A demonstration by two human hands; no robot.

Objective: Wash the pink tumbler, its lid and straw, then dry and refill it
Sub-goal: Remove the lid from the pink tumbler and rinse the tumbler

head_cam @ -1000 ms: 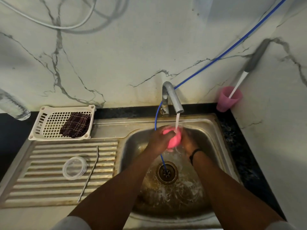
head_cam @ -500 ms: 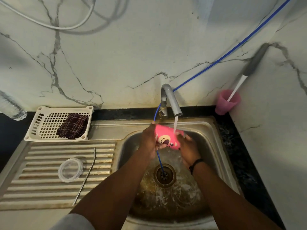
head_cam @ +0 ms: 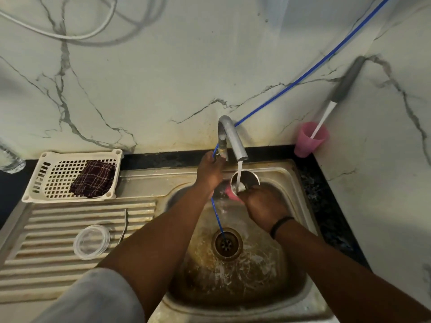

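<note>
- My right hand (head_cam: 263,206) grips the pink steel-lined tumbler (head_cam: 242,183), mouth up under the stream, body mostly hidden.
- My left hand (head_cam: 210,171) reaches the curved metal tap (head_cam: 233,138); grip unclear.
- Clear round plastic lid (head_cam: 91,241) and thin metal straw (head_cam: 124,226) lie on the ribbed drainboard (head_cam: 46,264).

stained steel sink (head_cam: 300,206), checked cloth (head_cam: 93,178)

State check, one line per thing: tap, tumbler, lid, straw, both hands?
tap: running
tumbler: mouth up under stream
lid: off, on drainboard
straw: lying beside lid
left hand: at tap base
right hand: holds tumbler
</note>
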